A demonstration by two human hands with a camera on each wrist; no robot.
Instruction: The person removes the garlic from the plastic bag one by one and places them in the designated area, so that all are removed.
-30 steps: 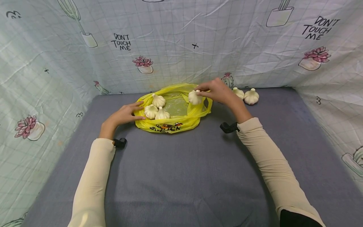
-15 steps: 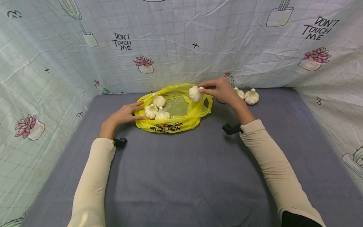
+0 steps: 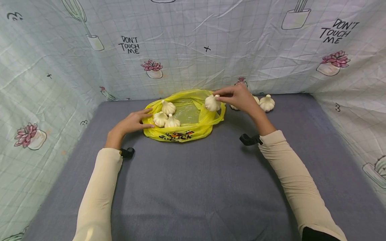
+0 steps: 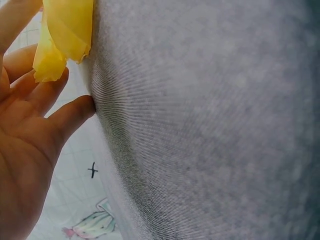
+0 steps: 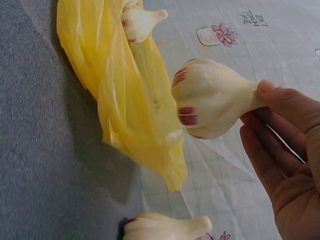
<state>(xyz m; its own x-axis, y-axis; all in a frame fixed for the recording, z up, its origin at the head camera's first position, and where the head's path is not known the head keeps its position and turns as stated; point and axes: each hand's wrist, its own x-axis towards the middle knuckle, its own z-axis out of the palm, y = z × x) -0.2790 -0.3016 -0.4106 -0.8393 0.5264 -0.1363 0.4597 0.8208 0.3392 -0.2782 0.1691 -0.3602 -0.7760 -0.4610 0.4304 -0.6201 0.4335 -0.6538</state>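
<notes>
My right hand [image 3: 238,97] pinches a garlic bulb [image 5: 212,97] by its neck, thumb on one side and fingers on the other. In the head view that bulb hangs over the right end of a yellow plastic bag [image 3: 193,132]. Three more bulbs lie inside the bag at its left: one at the back [image 3: 168,107] and two in front. My left hand [image 3: 131,122] rests at the bag's left edge, fingers extended against the plastic. In the left wrist view, its thumb touches the grey cloth beside a yellow flap [image 4: 70,30].
Right of the bag, several garlic bulbs stand along the back of the grey table [image 3: 187,187]; one bulb [image 3: 267,103] shows fully, others are partly behind my right hand. A printed curtain [image 3: 181,43] rises behind the table and at both sides.
My right hand has shifted a little to the right with the pinched garlic bulb. The left hand and the bulbs in the bag look the same.
</notes>
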